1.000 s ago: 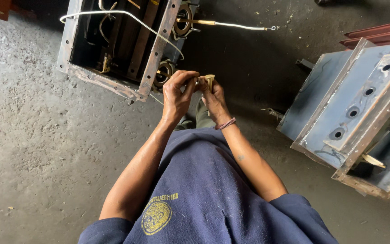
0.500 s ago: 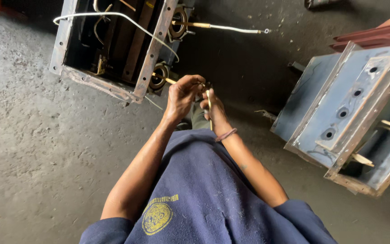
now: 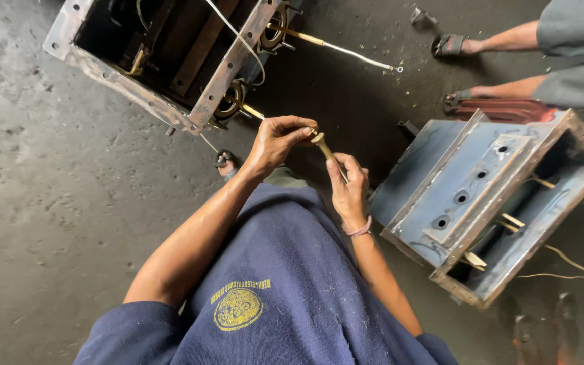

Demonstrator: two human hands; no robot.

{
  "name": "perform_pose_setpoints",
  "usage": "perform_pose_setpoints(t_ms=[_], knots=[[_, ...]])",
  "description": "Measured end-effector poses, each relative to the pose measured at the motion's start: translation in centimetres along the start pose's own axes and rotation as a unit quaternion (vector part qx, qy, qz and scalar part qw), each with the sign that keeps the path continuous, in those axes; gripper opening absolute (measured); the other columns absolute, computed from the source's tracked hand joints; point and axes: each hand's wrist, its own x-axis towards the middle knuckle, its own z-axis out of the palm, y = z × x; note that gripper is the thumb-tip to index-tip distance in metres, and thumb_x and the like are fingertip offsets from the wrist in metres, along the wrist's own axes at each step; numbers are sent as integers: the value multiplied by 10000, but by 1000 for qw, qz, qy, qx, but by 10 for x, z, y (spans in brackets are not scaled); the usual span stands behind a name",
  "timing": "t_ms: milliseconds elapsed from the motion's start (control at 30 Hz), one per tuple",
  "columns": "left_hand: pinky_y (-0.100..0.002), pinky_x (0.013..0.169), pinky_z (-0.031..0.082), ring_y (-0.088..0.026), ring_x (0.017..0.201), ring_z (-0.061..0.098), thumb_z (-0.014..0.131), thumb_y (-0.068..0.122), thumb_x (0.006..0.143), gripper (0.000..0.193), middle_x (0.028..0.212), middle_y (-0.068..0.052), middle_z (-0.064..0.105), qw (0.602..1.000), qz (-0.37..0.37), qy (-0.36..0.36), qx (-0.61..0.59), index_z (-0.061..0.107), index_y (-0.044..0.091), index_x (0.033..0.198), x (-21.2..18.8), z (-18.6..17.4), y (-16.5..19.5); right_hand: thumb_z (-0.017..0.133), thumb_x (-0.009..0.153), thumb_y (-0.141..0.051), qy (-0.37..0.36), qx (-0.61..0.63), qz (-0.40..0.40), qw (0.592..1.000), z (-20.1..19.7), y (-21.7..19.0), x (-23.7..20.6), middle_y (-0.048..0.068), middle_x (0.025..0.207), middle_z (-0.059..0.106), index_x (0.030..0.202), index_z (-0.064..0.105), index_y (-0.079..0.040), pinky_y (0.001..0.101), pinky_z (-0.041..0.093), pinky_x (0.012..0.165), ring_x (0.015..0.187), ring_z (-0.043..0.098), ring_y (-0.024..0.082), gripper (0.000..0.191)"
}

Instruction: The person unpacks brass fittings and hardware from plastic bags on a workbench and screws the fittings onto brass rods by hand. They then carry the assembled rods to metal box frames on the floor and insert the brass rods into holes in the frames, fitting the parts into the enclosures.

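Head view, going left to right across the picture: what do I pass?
Rusty open metal box → left hand → brass rod → right hand → grey-blue metal housing → another person's grey-clad legs, upper right.

both hands (image 3: 278, 142) raised, fingers (image 3: 336, 172) pinched

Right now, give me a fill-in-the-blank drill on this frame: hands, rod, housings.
1. Both hands hold a thin brass-coloured ____.
2. The left hand pinches its ____ end; the right hand holds lower down.
3. The grey metal housing lies to the person's ____.
4. A pink ____ circles the right wrist.

Missing: rod; upper; right; band
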Motion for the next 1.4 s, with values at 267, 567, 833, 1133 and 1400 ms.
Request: perform_pose_setpoints(t_ms=[267, 567, 833, 1133, 1400], knots=[[-295, 847, 655, -149, 918, 760, 693, 54, 967, 194, 996, -93, 782, 998, 7, 7, 55, 747, -20, 1139, -5, -3, 10, 697, 1014, -290, 38, -160, -139, 977, -4, -45, 9, 51, 946, 686, 1069, 710, -83, 379, 409, 871, 897, 633, 240, 214], [-266, 828, 648, -123, 906, 765, 704, 38, 944, 173, 980, -79, 793, 994, 35, -5, 102, 768, -4, 1099, -13, -8, 15, 581, 1095, -397, -98, 140, 115, 978, -5, -7, 10, -55, 681, 484, 1016, 758, -6, 234, 306, 613, 650, 411, 48, 437], [-269, 839, 632, -117, 917, 744, 686, 30, 948, 167, 995, -80, 786, 1000, 17, -1, 24, 767, -5, 1090, -26, -5, 10, 634, 1028, -374, -124, 217, 170, 953, -1, 9, 9, -86, 641, 454, 1036, 700, -23, 192, 238, 514, 571, 367, 1, 357], [-348, 897, 644, -196, 1046, 736, 635, 79, 976, 388, 1201, -134, 747, 990, -56, -1, -131, 594, -2, 1353, -26, -1, 10, 660, 1028, -373, -133, 224, 177, 949, 2, 11, 14, -74, 621, 469, 967, 701, -12, 187, 261, 524, 564, 387, 10, 369], [-418, 859, 643, -250, 1013, 738, 638, 47, 953, 394, 1188, -111, 703, 986, -71, 16, -153, 543, -13, 1331, -29, -2, 9, 648, 1015, -350, -118, 224, 168, 953, 12, 1, 9, -66, 627, 503, 979, 704, -32, 196, 293, 520, 569, 423, 17, 325]])
